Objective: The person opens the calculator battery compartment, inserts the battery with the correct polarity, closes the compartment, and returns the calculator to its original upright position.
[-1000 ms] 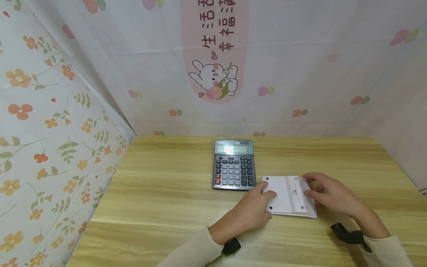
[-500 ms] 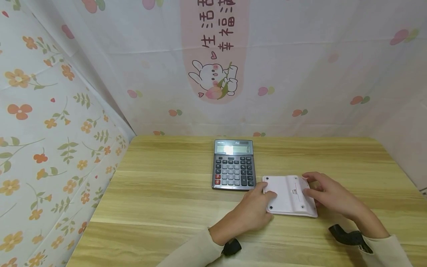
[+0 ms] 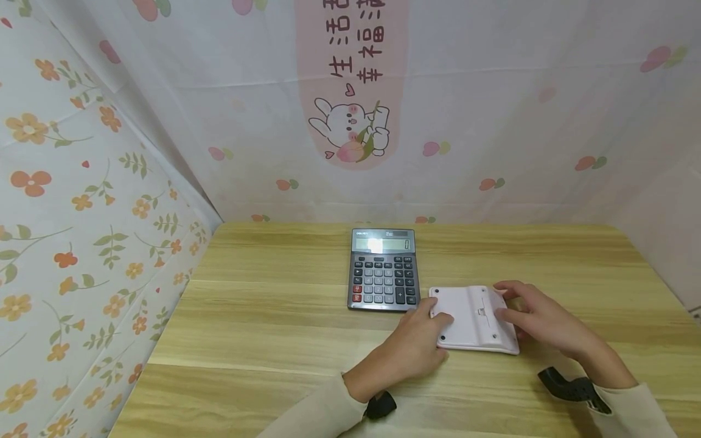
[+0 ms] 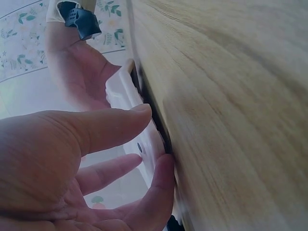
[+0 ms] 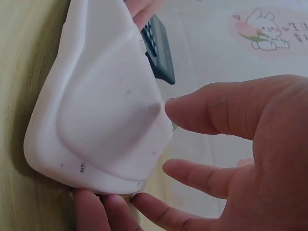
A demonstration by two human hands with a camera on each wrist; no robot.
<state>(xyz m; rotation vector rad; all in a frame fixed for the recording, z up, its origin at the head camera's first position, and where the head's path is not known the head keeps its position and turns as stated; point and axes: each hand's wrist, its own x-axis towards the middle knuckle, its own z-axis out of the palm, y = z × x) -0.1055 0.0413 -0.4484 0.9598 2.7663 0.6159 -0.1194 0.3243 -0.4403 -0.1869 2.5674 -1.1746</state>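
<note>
A pale pink calculator (image 3: 460,319) lies back side up on the table, with small dark feet, screws and a battery-cover catch showing. Its key side faces down and is hidden. My left hand (image 3: 413,340) grips its left end, thumb and fingers spread around the corner edges; the left wrist view shows the thumb (image 4: 120,126) against the edge close over the wood. At the right end, my right hand (image 3: 542,316) holds the calculator's edge. In the right wrist view, the fingertips (image 5: 91,211) meet the rim while the thumb (image 5: 202,108) reaches over the back.
A dark grey calculator (image 3: 383,274) stands face up just left of the pale one, its display reading 0. The wooden table (image 3: 263,328) ends at a patterned cloth (image 3: 465,103) behind, and a floral cloth (image 3: 98,243) hangs at the left. Black straps (image 3: 572,389) circle the wrists.
The pale calculator has shifted very slightly left and away from me. Both hands keep their places at its two ends.
</note>
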